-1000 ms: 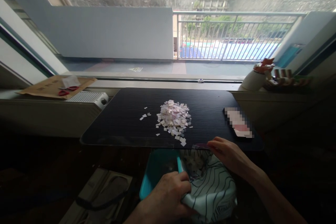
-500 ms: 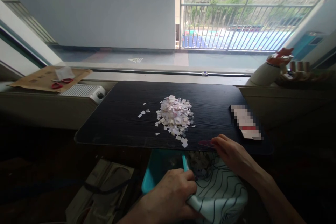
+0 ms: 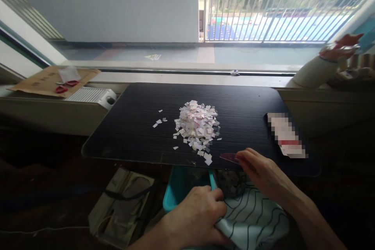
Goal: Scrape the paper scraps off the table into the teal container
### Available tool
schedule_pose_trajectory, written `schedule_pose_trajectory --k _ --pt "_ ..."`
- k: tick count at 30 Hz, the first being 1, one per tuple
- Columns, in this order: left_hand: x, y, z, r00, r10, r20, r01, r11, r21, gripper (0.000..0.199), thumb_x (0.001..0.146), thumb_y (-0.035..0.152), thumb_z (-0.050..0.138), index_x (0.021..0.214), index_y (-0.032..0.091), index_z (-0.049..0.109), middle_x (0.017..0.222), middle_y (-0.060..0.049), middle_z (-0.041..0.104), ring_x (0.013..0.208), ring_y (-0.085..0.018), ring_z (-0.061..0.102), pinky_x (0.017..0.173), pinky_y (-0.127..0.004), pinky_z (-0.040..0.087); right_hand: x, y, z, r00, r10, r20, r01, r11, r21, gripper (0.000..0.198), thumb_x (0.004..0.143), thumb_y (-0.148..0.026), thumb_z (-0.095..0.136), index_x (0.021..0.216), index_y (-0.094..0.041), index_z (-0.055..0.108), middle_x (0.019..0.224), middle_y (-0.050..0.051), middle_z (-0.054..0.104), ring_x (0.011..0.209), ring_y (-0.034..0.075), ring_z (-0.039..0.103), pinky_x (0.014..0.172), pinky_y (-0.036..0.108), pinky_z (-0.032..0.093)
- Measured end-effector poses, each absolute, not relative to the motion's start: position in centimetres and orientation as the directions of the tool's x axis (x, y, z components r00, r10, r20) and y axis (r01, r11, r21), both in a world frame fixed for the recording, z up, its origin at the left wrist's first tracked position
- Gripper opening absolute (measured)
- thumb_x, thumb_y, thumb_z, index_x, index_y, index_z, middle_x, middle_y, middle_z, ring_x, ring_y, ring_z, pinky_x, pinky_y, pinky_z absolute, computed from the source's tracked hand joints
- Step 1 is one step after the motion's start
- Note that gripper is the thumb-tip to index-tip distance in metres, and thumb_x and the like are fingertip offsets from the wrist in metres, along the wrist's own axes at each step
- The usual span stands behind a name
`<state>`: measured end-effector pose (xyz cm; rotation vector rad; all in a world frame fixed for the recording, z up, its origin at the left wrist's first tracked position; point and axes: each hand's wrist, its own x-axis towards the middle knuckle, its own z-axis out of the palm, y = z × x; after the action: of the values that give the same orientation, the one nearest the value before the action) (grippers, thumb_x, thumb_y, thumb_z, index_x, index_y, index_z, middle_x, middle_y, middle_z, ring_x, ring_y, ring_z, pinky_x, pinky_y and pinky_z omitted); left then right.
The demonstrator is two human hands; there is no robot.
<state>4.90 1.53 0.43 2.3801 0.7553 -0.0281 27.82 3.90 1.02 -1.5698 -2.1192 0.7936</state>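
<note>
A heap of small cut paper pieces lies on the dark tabletop, with a few loose pieces to its left. My right hand is closed on a thin, translucent pink flat piece, held low at the table's front edge, right of the heap. Below that edge, my left hand grips the rim of a turquoise bin together with a pale bag with dark wavy stripes. Paper scraps show dimly in the bag's opening. My left fingertips are partly hidden.
A phone-like slab with a blurred face lies at the table's right. Red-handled scissors rest on a brown paper sheet at left, near a white ribbed box. An open case stands below the table.
The whole view has shifted slightly as my head moved. Both hands keep their grips, and the heap looks the same.
</note>
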Motion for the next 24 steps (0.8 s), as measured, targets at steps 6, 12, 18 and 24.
schedule_pose_trajectory --k 6,12,18,24 --pt "4.9 1.6 0.0 0.842 0.510 -0.177 0.512 -0.651 0.561 0.040 0.078 0.059 0.069 0.081 0.020 0.067 0.087 -0.002 0.062 0.071 -0.019 0.057 0.064 -0.028 0.045 26.3 4.7 1.0 -0.363 0.932 -0.005 0.712 0.274 -0.647 0.020 0.098 -0.023 0.038 0.101 -0.022 0.058 0.090 0.004 0.062 0.075 0.016 0.060 0.071 0.028 0.048" --pt "5.1 1.8 0.5 0.854 0.478 -0.204 0.508 -0.684 0.524 0.041 0.077 0.059 0.070 0.081 0.018 0.066 0.087 -0.003 0.062 0.070 -0.020 0.057 0.061 -0.029 0.046 25.3 4.5 1.4 -0.407 0.913 -0.024 0.682 0.286 -0.673 0.021 0.098 -0.022 0.039 0.103 -0.022 0.059 0.090 0.005 0.063 0.075 0.016 0.061 0.071 0.028 0.049" --pt "5.0 1.8 0.8 0.862 0.457 -0.221 0.503 -0.714 0.487 0.040 0.076 0.057 0.071 0.081 0.018 0.067 0.088 -0.003 0.063 0.071 -0.022 0.059 0.059 -0.030 0.046 24.3 4.7 2.0 -0.506 0.858 -0.090 0.641 0.304 -0.705 0.021 0.098 -0.022 0.039 0.098 -0.022 0.060 0.090 0.004 0.063 0.075 0.016 0.060 0.070 0.027 0.048" --pt "5.5 1.4 0.4 0.888 0.418 -0.193 0.459 -0.767 0.449 0.046 0.080 0.063 0.064 0.082 0.017 0.067 0.084 -0.005 0.063 0.067 -0.023 0.061 0.052 -0.033 0.045 24.8 5.6 1.8 -0.453 0.890 -0.039 0.666 0.309 -0.678 0.020 0.098 -0.024 0.040 0.103 -0.021 0.060 0.097 0.006 0.065 0.080 0.017 0.062 0.074 0.029 0.049"
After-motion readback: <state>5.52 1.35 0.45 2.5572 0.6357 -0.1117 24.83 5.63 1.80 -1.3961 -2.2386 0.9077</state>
